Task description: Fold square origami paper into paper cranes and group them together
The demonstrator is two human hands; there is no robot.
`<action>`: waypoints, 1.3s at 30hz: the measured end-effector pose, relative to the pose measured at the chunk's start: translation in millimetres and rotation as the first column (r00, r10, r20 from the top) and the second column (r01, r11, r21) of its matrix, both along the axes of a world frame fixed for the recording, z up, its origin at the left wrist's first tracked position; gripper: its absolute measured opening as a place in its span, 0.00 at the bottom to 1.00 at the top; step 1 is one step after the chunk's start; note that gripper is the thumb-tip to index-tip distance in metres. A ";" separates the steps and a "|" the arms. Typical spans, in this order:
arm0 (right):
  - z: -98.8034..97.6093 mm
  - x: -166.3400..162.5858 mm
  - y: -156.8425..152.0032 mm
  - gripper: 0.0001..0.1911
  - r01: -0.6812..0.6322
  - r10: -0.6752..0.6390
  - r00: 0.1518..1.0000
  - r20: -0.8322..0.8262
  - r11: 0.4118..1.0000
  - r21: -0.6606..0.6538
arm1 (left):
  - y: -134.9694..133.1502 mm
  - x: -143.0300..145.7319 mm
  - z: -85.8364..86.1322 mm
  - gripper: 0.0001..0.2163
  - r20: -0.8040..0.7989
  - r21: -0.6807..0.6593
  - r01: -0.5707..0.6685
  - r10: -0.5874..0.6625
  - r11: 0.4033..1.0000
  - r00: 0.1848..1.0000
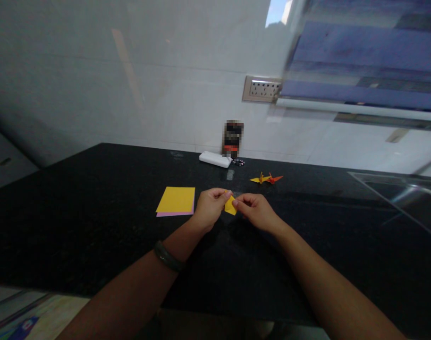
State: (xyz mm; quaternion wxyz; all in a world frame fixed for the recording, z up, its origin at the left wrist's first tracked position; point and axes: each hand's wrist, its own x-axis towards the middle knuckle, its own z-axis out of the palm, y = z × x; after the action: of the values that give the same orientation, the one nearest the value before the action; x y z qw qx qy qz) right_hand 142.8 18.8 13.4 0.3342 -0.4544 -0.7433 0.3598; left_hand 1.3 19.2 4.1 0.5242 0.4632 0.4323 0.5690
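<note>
Left hand (210,207) and right hand (259,211) pinch either side of the folded yellow paper (230,207), so uneven pulling could tear it

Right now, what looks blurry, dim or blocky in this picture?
Head view: the purple-blue striped panel at upper right looks smeared; head view: the dark-and-red object by the pale glossy wall is covered in pixel blocks; head view: the black countertop is dim, but the small folded yellow paper between left hand and right hand stands out.
</note>
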 end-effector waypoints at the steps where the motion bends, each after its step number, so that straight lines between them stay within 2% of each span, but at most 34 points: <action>1: -0.1 -0.1 0.0 0.13 -0.002 0.002 1.000 0.003 1.000 0.008 | -0.2 0.0 0.3 0.09 -0.009 0.005 -0.007 0.007 1.000 1.000; 9: 1.6 0.0 -0.3 0.13 0.038 -0.038 0.999 0.006 0.999 0.024 | -0.6 -1.4 2.7 0.11 -0.186 0.086 -0.041 0.056 0.995 0.981; 14: 2.1 1.5 0.6 0.12 0.028 -0.028 0.999 -0.033 1.000 -0.009 | -0.3 -2.0 2.4 0.12 -0.220 0.099 -0.025 0.046 0.995 0.974; 20: 1.0 2.0 1.5 0.12 0.022 -0.024 0.997 -0.069 0.999 -0.027 | -1.1 -1.4 1.7 0.12 -0.206 0.089 0.023 -0.005 0.996 0.979; 26: 0.6 1.4 0.3 0.11 0.005 -0.003 0.999 -0.037 0.999 0.049 | -1.9 -0.4 1.1 0.10 -0.184 0.066 0.005 0.007 0.998 0.983; 29: 2.7 0.7 -1.4 0.10 -0.001 0.003 1.000 -0.030 0.999 0.051 | -2.1 0.2 0.0 0.11 -0.125 0.053 0.007 0.000 0.999 0.992; 34: 5.6 1.4 -2.5 0.10 -0.011 0.011 0.999 -0.040 1.000 0.010 | -3.4 0.3 2.4 0.15 0.050 -0.077 0.070 -0.066 0.995 0.997; 36: 4.8 2.5 -1.4 0.10 -0.005 0.005 0.999 -0.052 1.000 -0.005 | -3.4 -0.4 3.9 0.16 0.011 -0.072 0.074 -0.073 0.995 0.997; 39: 2.1 3.4 0.8 0.11 0.018 -0.021 0.997 -0.075 0.999 -0.043 | -2.3 -1.7 4.1 0.15 -0.163 0.013 0.039 -0.036 0.999 0.986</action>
State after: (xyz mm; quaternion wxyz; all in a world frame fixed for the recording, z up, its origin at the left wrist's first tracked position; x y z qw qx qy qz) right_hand 146.1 19.7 15.5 0.3555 -0.4546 -0.7180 0.3891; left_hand -0.4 16.9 8.2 0.4938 0.5205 0.4603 0.5228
